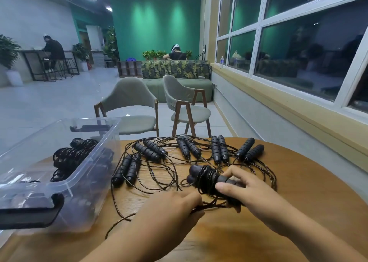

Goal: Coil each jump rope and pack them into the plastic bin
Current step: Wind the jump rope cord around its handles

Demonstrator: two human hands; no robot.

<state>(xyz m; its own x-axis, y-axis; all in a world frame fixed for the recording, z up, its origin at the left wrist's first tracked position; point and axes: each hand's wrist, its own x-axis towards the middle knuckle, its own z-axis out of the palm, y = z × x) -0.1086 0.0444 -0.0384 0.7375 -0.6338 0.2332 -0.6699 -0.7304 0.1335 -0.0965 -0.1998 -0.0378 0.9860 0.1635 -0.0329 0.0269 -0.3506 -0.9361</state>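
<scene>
Jump rope [209, 179] — black, half-coiled

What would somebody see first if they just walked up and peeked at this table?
Probably the hands: the right hand grips a black jump rope bundle, cord wound round its handles, while the left hand pinches the loose cord. Behind them a tangle of black foam-handled jump ropes sprawls over the round wooden table, and a clear plastic bin at the left holds coiled ropes.

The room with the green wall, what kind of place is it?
Probably an office lounge or shared break area: a leafy-print sofa with potted plants behind it, armchairs, and a high counter with stools where someone sits.
</scene>
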